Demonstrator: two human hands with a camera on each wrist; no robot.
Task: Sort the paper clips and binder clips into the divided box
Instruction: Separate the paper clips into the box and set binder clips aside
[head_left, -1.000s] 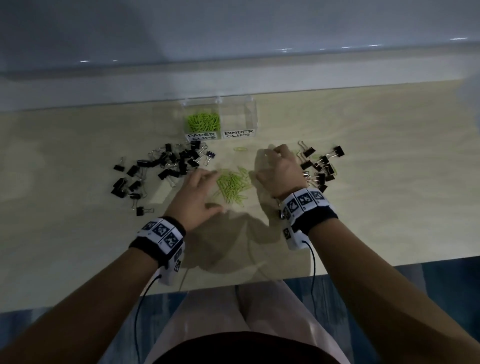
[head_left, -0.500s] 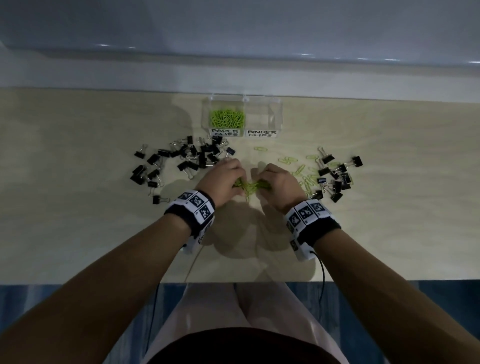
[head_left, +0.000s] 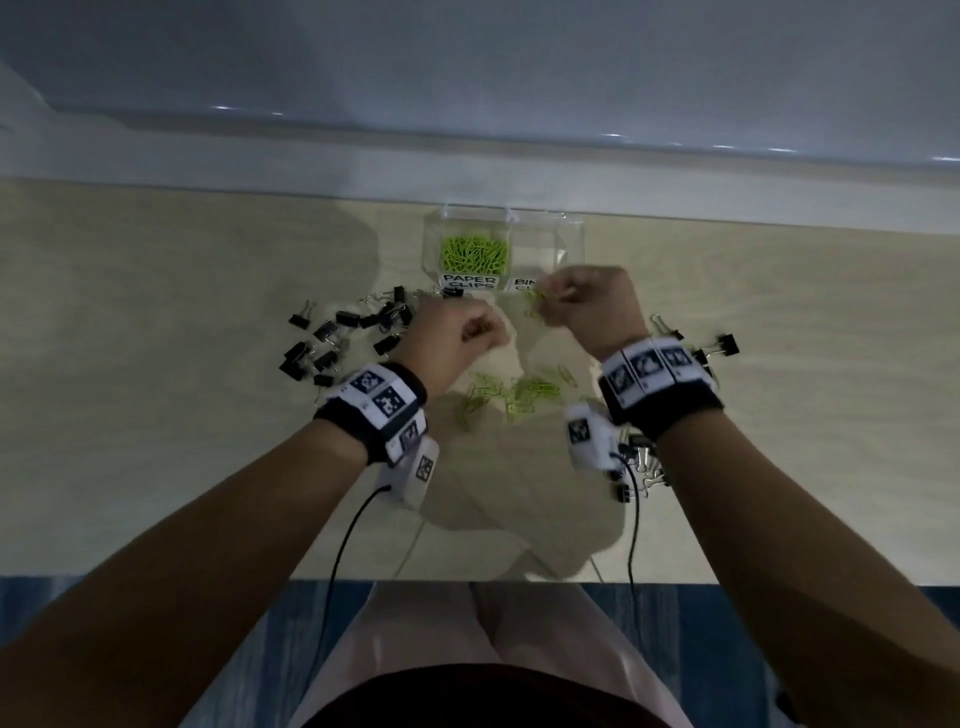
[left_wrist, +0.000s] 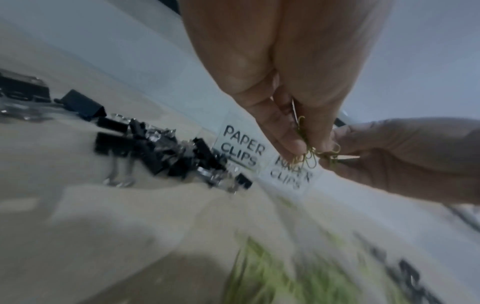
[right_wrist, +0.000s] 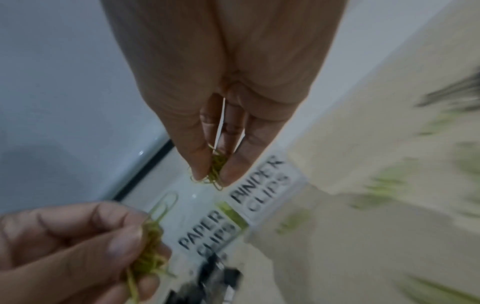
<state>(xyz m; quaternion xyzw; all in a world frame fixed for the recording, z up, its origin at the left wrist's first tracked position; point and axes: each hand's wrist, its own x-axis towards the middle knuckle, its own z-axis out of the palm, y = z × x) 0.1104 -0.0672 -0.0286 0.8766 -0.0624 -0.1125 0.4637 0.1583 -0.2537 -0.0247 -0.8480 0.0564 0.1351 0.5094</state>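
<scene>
A clear divided box (head_left: 574, 244) stands at the table's far edge, its left half holding green paper clips (head_left: 472, 253) behind a PAPER CLIPS label (left_wrist: 242, 148). My left hand (head_left: 457, 332) pinches a bunch of green paper clips (left_wrist: 307, 152), raised just in front of the box. My right hand (head_left: 587, 301) pinches another green bunch (right_wrist: 215, 166) in front of the BINDER CLIPS label (right_wrist: 262, 185). More green clips (head_left: 524, 395) lie loose on the table between my wrists. Black binder clips (head_left: 343, 332) are scattered to the left.
Another group of black binder clips (head_left: 722, 345) lies at the right, partly hidden by my right wrist, with a few more (head_left: 636, 467) near the wrist camera. The wooden table's near edge (head_left: 208, 577) runs across the lower part of the head view.
Both hands closed on green paper clips from the loose pile and rose forward toward the box. The head view moved closer.
</scene>
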